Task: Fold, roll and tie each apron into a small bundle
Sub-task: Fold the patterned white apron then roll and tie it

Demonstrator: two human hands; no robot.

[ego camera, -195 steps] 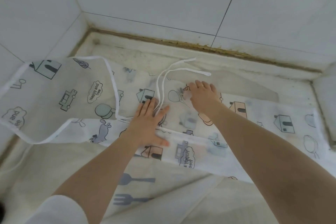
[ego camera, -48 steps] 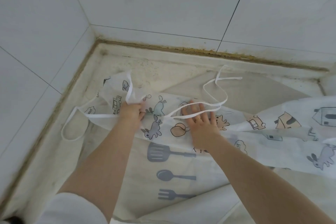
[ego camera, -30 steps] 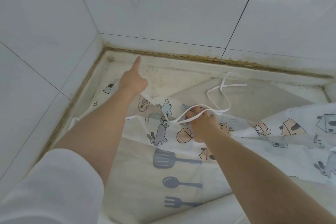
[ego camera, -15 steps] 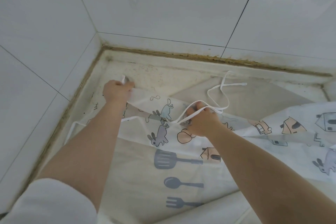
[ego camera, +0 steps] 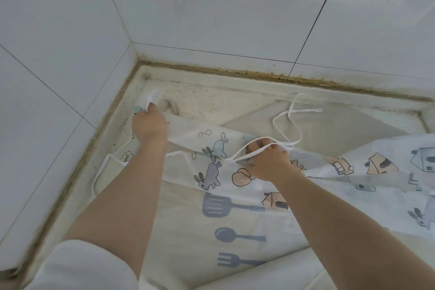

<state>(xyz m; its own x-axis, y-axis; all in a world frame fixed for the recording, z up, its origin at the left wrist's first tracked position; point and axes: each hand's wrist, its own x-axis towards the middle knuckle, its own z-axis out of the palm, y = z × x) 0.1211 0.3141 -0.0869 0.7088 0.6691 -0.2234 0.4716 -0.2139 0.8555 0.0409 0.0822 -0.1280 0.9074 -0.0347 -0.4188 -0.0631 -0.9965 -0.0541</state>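
Note:
A thin white apron [ego camera: 367,179] printed with rabbits and houses lies spread across the counter, running from the left corner off to the right. My left hand [ego camera: 148,122] grips its far-left end near the wall corner, fabric bunched in the fingers. My right hand [ego camera: 268,162] grips the apron's upper edge at the middle, together with a white tie string [ego camera: 286,125] that loops away toward the back wall. Another white string [ego camera: 100,172] trails along the left wall.
A second, beige apron [ego camera: 235,238] with a grey spatula, spoon and fork print lies underneath, nearer to me. White tiled walls [ego camera: 211,7] close in the counter at the back and left, with a stained seam [ego camera: 259,75] along the joint.
My left hand has slid further left into the corner with the apron's end, stretching the fabric between my hands. My right hand has stayed in place on the edge and string.

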